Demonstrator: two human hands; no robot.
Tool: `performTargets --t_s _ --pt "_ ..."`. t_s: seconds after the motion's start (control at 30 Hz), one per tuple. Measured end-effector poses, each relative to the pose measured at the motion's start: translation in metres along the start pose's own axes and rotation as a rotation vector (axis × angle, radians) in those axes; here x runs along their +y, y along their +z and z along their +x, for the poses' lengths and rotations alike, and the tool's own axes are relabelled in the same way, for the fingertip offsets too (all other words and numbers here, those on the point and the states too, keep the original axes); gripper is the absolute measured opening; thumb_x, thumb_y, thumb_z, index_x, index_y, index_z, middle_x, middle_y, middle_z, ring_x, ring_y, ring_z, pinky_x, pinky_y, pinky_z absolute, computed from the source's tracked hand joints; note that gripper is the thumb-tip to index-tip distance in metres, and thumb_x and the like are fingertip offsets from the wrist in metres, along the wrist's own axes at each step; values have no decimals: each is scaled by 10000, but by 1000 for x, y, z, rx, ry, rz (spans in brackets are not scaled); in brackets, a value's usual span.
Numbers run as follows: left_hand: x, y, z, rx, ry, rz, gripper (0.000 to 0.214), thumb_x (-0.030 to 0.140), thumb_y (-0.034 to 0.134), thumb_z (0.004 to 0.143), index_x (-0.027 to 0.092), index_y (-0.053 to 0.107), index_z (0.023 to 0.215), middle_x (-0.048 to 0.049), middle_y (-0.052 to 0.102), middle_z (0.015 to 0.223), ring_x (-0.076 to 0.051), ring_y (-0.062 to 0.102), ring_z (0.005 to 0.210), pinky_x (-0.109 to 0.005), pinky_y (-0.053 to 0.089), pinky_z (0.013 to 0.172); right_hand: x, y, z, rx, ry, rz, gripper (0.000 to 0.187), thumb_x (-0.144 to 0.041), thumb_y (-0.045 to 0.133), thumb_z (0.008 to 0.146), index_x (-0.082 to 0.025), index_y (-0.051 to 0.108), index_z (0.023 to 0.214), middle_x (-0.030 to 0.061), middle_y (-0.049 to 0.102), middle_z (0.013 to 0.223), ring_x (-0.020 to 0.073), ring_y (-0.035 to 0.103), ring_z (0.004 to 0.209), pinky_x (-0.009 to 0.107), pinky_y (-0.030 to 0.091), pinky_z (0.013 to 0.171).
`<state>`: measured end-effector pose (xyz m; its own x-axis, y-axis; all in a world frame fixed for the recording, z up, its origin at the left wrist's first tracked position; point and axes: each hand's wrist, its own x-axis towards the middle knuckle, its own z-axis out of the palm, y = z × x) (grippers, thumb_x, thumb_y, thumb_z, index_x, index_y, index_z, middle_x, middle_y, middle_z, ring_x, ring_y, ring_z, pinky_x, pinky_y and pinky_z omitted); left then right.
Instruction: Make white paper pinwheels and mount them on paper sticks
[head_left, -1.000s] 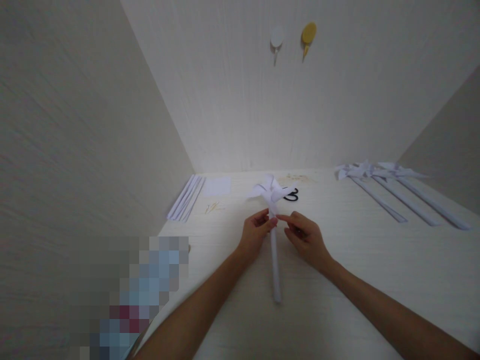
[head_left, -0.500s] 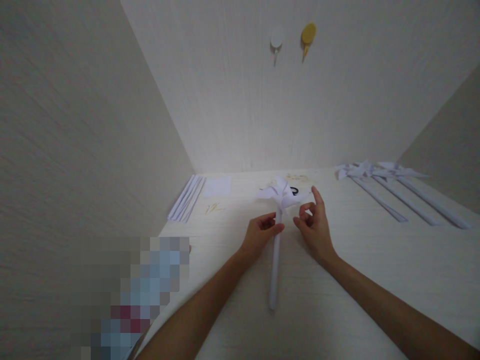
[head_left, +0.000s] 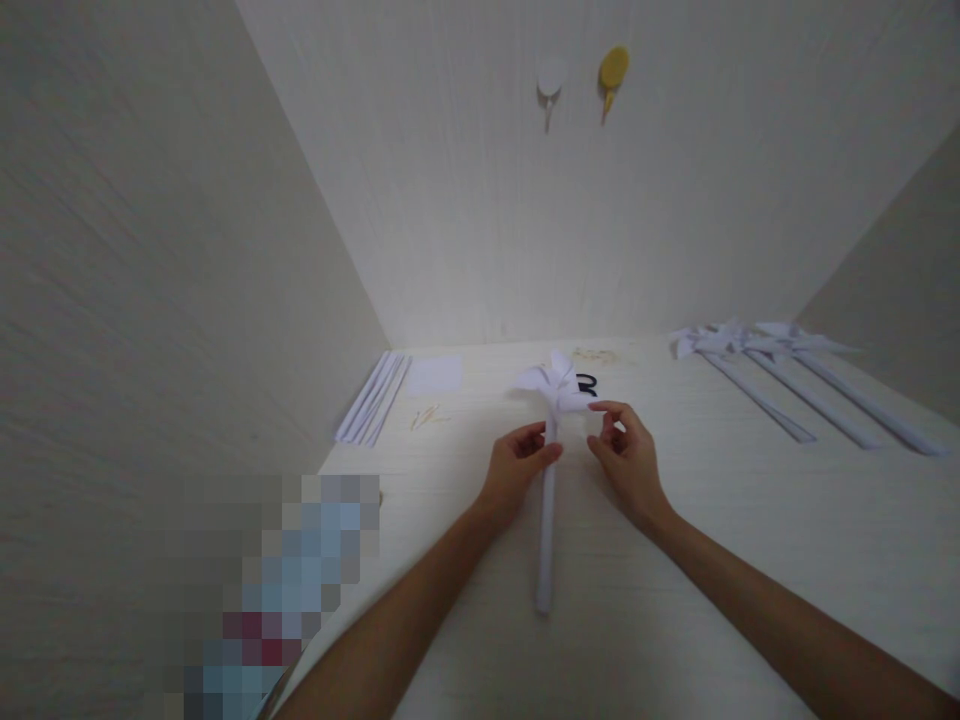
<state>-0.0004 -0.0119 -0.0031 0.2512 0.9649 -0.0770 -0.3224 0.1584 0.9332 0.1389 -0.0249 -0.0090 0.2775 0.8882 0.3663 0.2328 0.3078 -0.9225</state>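
Note:
A white paper pinwheel (head_left: 557, 385) on a rolled paper stick (head_left: 546, 530) stands out in front of me, its blades at the far end. My left hand (head_left: 519, 462) pinches the stick between thumb and fingers just below the blades. To the right of it, my right hand (head_left: 624, 450) has its fingers apart and curved, the index fingertip at the edge of the right blade. Whether that fingertip touches the paper I cannot tell. Behind the blades the black handles of scissors (head_left: 588, 384) show in part.
Several rolled paper sticks (head_left: 375, 398) and a white paper sheet (head_left: 435, 375) lie at the back left, with thin tan strips (head_left: 427, 416) nearby. Finished pinwheels (head_left: 784, 390) lie at the back right. White (head_left: 550, 78) and yellow hooks (head_left: 614, 68) hang on the wall.
My right index finger has come down from a raised position to the right blade. The pinwheel has turned slightly and shifted a little left with my left hand still on its stick.

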Motion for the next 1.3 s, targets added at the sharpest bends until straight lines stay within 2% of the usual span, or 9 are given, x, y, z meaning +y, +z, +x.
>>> performTargets --t_s 0.2,0.43,0.53,0.63,0.7,0.83,0.9,1.07,1.3 --pt "-1 -1 1 20 43 5 316 239 743 484 126 645 762 8 582 640 -101 514 612 -251 389 639 -7 0 -9 -72 -104 -63 279 -119 464 662 -174 534 926 -69 291 561 82 311 473 213 268 447" --pt "-1 -1 2 73 38 -16 373 234 746 477 125 635 816 -1 595 676 -103 519 636 -259 386 662 -16 2 -19 -389 -191 -138 376 -178 435 731 -149 504 1099 -86 308 483 64 296 408 202 249 408" --pt "-1 -1 3 62 58 -40 358 225 738 490 129 641 821 10 581 652 -100 516 629 -257 386 661 -18 1 -20 -394 -223 -156 356 -171 427 742 -148 478 1093 -98 291 468 62 278 392 198 234 401" --pt "0 -3 5 104 80 -85 342 217 727 501 137 642 822 9 588 659 -93 513 622 -246 385 649 -19 1 -20 -307 -190 -131 181 -191 439 746 -174 463 925 -109 294 445 65 284 382 194 230 396" --pt "1 -4 6 179 103 -127 336 213 730 485 143 641 802 13 593 661 -81 503 603 -235 383 638 -19 3 -20 -342 -118 -96 46 -233 442 757 -200 410 759 -104 332 430 68 311 381 193 243 396" --pt "3 -6 8 269 115 -169 340 232 727 474 150 637 792 15 596 672 -72 494 584 -224 381 606 -22 9 -24 -590 -37 -130 256 -312 509 726 -203 335 574 -71 381 452 67 323 417 195 248 404" --pt "2 -7 9 277 118 -127 345 237 726 479 147 635 799 18 587 649 -71 487 570 -216 369 573 -24 12 -27 -640 -55 -189 299 -290 548 689 -197 318 522 -73 348 449 61 292 427 196 235 409" --pt "0 -8 8 263 121 -30 305 263 725 486 138 628 747 13 582 621 -83 496 571 -222 375 566 -21 15 -30 -590 -22 -209 276 -209 523 673 -196 308 501 -61 380 448 66 315 435 195 254 412" --pt "5 1 0 115 105 131 265 230 724 478 128 623 700 -10 617 616 -110 534 559 -241 416 558 -10 16 -26 -401 51 -87 262 -247 533 681 -201 335 515 -51 439 443 73 360 423 199 288 406"
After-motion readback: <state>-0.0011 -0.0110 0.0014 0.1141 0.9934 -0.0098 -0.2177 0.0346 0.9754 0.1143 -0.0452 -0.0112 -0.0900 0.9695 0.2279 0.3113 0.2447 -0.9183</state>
